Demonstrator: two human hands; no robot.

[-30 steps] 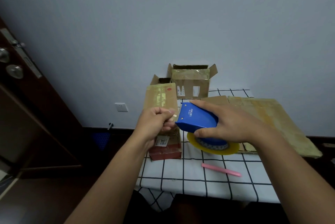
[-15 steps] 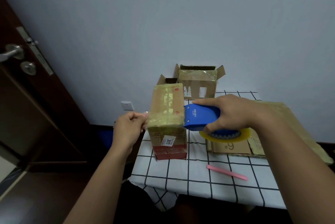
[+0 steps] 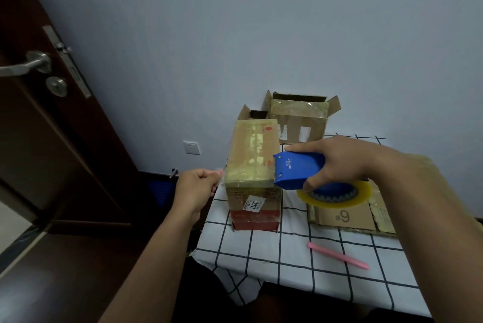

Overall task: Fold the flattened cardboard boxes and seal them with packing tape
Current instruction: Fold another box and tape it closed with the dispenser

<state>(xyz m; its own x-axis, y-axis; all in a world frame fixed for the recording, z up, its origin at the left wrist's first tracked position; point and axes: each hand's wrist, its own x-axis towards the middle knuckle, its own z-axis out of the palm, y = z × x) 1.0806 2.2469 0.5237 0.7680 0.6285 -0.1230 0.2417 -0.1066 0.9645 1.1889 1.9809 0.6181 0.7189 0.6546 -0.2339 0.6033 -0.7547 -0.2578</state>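
A strip of tape is being stretched across the upright cardboard box: its free end is pinched by the left hand at nine o'clock, the blue tape dispenser is gripped by the right hand at three o'clock, and pressing down and cutting is judged to be called for next.

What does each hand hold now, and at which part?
The right hand grips the blue tape dispenser round its body. The left hand pinches the free end of the tape stretched across the box.

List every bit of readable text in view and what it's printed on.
"#9": flattened cardboard under the tape roll.
"3011": white sticker on the closed box's front; its finer print is too small.
"deli": blue tape dispenser; the line below is unreadable.
White labels on the open back box: blurred.
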